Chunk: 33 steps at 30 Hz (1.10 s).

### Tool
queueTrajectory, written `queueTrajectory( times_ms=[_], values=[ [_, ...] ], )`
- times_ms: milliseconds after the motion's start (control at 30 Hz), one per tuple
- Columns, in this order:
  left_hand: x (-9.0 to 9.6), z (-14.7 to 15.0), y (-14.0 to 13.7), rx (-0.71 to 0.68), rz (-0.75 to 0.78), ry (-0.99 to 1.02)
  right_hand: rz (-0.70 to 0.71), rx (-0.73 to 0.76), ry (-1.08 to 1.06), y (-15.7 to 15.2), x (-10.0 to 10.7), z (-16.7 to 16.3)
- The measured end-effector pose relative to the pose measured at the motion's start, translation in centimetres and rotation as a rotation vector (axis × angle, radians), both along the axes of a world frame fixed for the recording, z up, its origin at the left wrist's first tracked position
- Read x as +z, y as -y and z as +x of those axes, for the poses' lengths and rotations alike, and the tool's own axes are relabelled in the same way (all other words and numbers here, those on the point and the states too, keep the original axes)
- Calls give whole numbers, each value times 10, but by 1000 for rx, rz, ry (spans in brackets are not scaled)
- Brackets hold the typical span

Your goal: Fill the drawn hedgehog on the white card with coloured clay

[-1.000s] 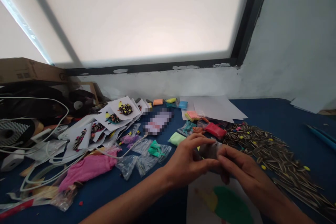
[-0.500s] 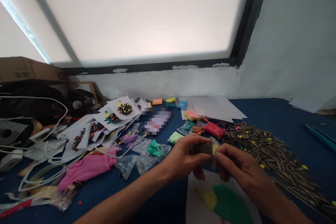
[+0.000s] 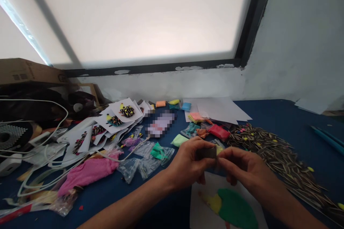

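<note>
My left hand (image 3: 186, 161) is closed round a small dark grey-brown packet (image 3: 207, 153), which looks like wrapped modelling clay. At the packet's right end, the fingertips of my right hand (image 3: 248, 166) are pinched on its edge. Below both hands lies a white sheet (image 3: 197, 211) bearing a flat green and yellow clay shape (image 3: 236, 207), partly covered by my right hand. Just beyond my fingers are a red clay packet (image 3: 219, 132) and a pale green one (image 3: 179, 140).
A heap of striped sunflower seeds (image 3: 276, 157) spreads at right. Finished seed pictures (image 3: 126, 110) are piled at left, near a pink clay bag (image 3: 90, 175) and white cables (image 3: 32, 182). Blank paper (image 3: 217, 109) lies at the back, a blue pen-like object (image 3: 328, 139) far right.
My right hand has shifted slightly left, closer to my left hand, along the packet's end. The packet stays in my left hand.
</note>
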State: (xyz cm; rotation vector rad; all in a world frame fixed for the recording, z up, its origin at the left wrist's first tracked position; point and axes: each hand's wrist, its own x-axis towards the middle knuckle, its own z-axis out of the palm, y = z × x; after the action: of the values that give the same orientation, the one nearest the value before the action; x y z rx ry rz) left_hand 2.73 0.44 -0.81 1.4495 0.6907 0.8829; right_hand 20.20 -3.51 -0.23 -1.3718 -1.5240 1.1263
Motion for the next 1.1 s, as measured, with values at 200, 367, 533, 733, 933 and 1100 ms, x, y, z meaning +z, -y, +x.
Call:
queueTrajectory(
  times_ms=[200,367,533,733,933,1100],
  values=[
    [0,2,3,23,32,-22,4,7,3,1,-1,2],
    [-1,2,5,30,62,-45,-15,17,-6,-2,-3,3],
    [-3,1,4,45,182,-135,-40,44,7,-1,-2,-1],
    [-4,0,4,156,432,-290,49,44,151,4,1,-4],
    [-6,1,5,120,556,-312,154,97,325,5,-4,-3],
    [-3,0,4,75,538,-247,197,81,369,6,-3,-2]
  ],
)
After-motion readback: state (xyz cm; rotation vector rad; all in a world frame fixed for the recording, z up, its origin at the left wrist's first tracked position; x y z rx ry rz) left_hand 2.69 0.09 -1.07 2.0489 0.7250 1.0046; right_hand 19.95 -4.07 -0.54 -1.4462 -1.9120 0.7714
